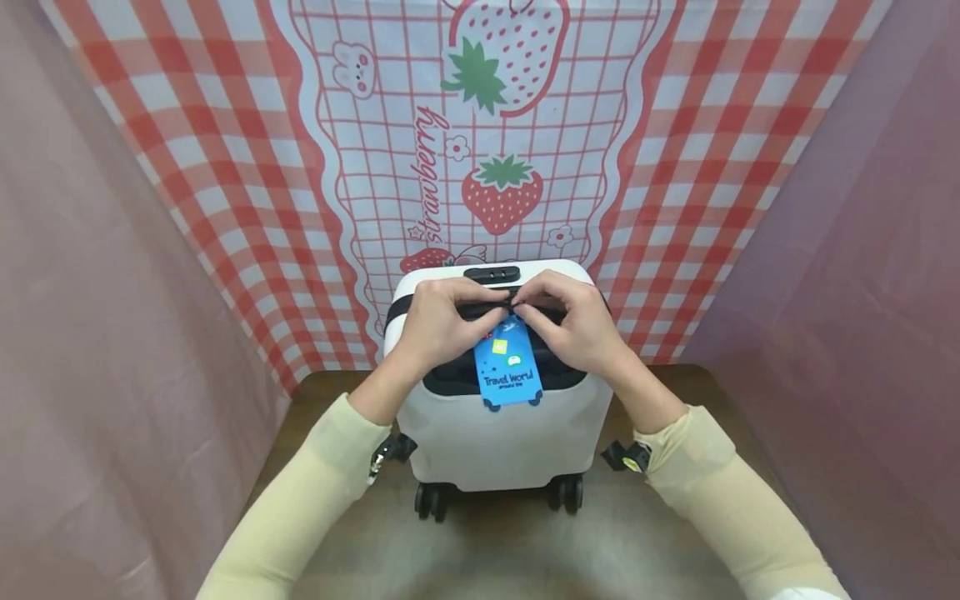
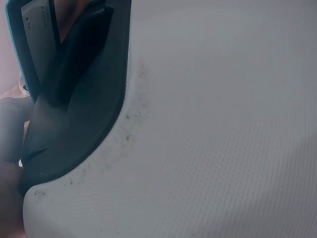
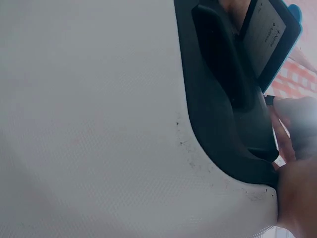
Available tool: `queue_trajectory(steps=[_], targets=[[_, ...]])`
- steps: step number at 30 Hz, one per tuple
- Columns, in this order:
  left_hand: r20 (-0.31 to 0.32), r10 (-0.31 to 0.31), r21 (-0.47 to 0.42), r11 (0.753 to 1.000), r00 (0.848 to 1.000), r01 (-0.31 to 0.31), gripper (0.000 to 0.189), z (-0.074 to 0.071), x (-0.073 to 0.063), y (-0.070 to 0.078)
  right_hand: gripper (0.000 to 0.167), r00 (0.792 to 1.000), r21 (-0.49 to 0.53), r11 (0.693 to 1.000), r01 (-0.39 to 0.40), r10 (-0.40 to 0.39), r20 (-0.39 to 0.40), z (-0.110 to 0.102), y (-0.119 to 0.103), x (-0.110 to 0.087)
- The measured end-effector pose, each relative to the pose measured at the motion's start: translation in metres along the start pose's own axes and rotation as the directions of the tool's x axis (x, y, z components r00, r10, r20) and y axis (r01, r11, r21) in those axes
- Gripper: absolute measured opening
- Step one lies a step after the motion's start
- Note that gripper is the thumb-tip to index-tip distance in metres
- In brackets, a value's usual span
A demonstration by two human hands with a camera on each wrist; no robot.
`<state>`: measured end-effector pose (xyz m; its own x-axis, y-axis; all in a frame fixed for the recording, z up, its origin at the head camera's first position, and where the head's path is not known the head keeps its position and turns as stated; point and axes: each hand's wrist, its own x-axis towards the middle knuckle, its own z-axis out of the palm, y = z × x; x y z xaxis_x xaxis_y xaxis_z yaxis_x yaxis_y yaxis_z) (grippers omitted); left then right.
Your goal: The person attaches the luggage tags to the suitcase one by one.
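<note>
A white suitcase [image 1: 502, 446] stands upright with its black handle recess facing me. A blue luggage tag [image 1: 510, 371] printed "Travel World" hangs against its front, below the handle. My left hand [image 1: 442, 323] and right hand [image 1: 577, 323] meet at the top of the tag, thumbs and forefingers pinching its small dark strap [image 1: 512, 303]. The fingertips hide most of the strap, so how it runs round the handle cannot be seen. Both wrist views show the back of the tag [image 3: 267, 37], with a white address card, tilted away from the black recess [image 2: 74, 129].
The suitcase rests on its black wheels [image 1: 429, 502] on a brown tabletop [image 1: 330, 417]. A combination lock [image 1: 492, 274] sits on its top edge. Behind hangs a red-and-white strawberry cloth [image 1: 517, 125]; pinkish curtains [image 1: 112, 333] stand at both sides.
</note>
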<state>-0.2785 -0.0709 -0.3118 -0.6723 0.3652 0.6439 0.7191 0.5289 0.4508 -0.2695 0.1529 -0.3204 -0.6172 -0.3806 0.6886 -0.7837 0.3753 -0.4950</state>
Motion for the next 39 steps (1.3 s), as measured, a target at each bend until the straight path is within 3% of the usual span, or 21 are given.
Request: queue_trajectory(steps=[4,11,20,29,39], targets=[[-0.004,-0.002,0.012,1.000,1.000,0.002,0.024,-0.002,0.000,-0.001,0.012,0.999,-0.022,1.000,-0.005,0.006,0.037,-0.002,-0.001,0.005],[0.014,-0.039,0.024,0.999,0.999,0.038,0.026,-0.004,-0.001,-0.001,0.010,0.985,-0.178,0.976,0.129,-0.105,0.136,-0.006,0.004,0.014],[-0.011,-0.029,0.035,0.999,1.000,0.030,0.024,-0.005,-0.005,-0.002,0.010,0.994,-0.132,0.990,0.044,-0.030,0.104,-0.004,0.004,0.010],[-0.001,-0.025,0.054,0.998,1.000,0.025,0.025,-0.001,-0.003,0.000,0.012,0.994,-0.026,0.999,0.028,-0.025,0.103,-0.010,0.007,0.006],[0.009,-0.034,0.073,0.997,0.999,0.034,0.026,-0.001,-0.002,-0.001,0.011,0.993,0.026,0.999,-0.019,0.016,0.115,-0.012,0.009,0.005]])
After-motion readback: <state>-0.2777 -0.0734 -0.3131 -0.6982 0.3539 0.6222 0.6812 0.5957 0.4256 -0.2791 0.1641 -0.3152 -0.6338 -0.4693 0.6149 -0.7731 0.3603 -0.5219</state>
